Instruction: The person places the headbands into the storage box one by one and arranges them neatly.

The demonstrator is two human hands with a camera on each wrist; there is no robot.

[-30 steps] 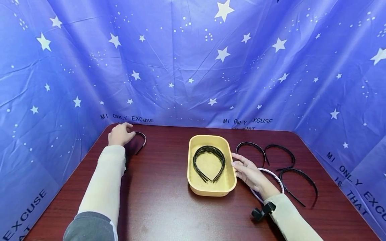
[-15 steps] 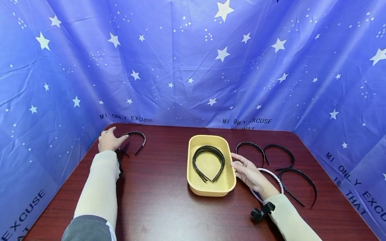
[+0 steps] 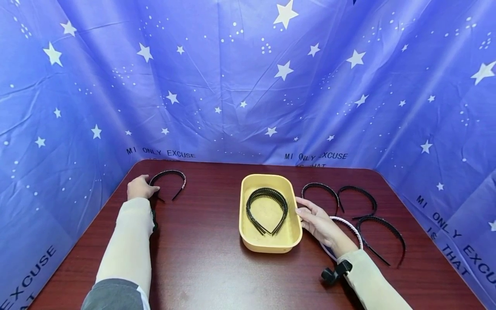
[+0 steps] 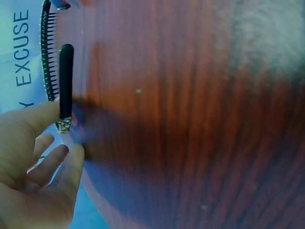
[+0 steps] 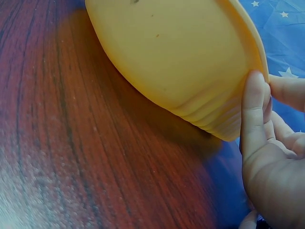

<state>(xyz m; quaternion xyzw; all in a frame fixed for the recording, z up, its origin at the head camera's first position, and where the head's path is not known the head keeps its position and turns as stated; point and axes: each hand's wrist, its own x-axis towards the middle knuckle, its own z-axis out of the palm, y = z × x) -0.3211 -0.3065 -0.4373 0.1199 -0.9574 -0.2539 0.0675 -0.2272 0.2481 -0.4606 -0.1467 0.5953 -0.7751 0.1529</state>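
Observation:
In the head view a black headband [image 3: 170, 172] lies at the table's far left. My left hand [image 3: 141, 188] is at its left side. In the left wrist view, one finger of my left hand [image 4: 35, 152] touches the headband [image 4: 66, 86] near a glittery band, while the thumb stands apart below. A yellow plastic box [image 3: 269, 247] stands mid-table with several black headbands [image 3: 267, 193] inside, lying together. My right hand [image 3: 319, 221] touches the box's right side. In the right wrist view, its thumb [image 5: 253, 102] rests on the box's outer wall [image 5: 176, 52].
Right of the box lie three black headbands, one nearer the box [image 3: 320, 185], one behind [image 3: 360, 189] and one in front [image 3: 387, 224]. A white twisted headband [image 3: 350, 226] is partly under my right hand. A blue star-printed curtain [image 3: 232, 77] surrounds the dark red table [image 3: 209, 275].
My left hand has shifted left and lowered beside the headband, uncovering more of it. The right hand stays at the box.

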